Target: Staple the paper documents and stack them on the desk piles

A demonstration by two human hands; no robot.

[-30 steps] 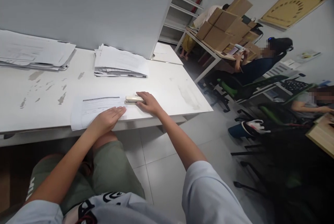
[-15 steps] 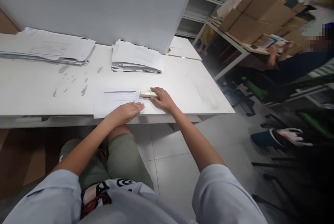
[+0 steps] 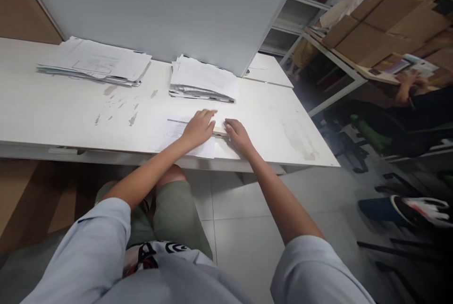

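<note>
Stretching before the person, a long white table is bearing a wide stack of white paper and a smaller white paper stack at its back, perhaps to free the front. Near the front edge, a flat white printed sheet is lying partly beneath the left hand; its fingers are pressing together, thumb apart, but contact is unclear. The right hand is pinching a slim cream stapler by its right end between thumb and bunched fingers, probably steadying it beside the sheet's right edge; any overlap is hiding under the left hand.
</note>
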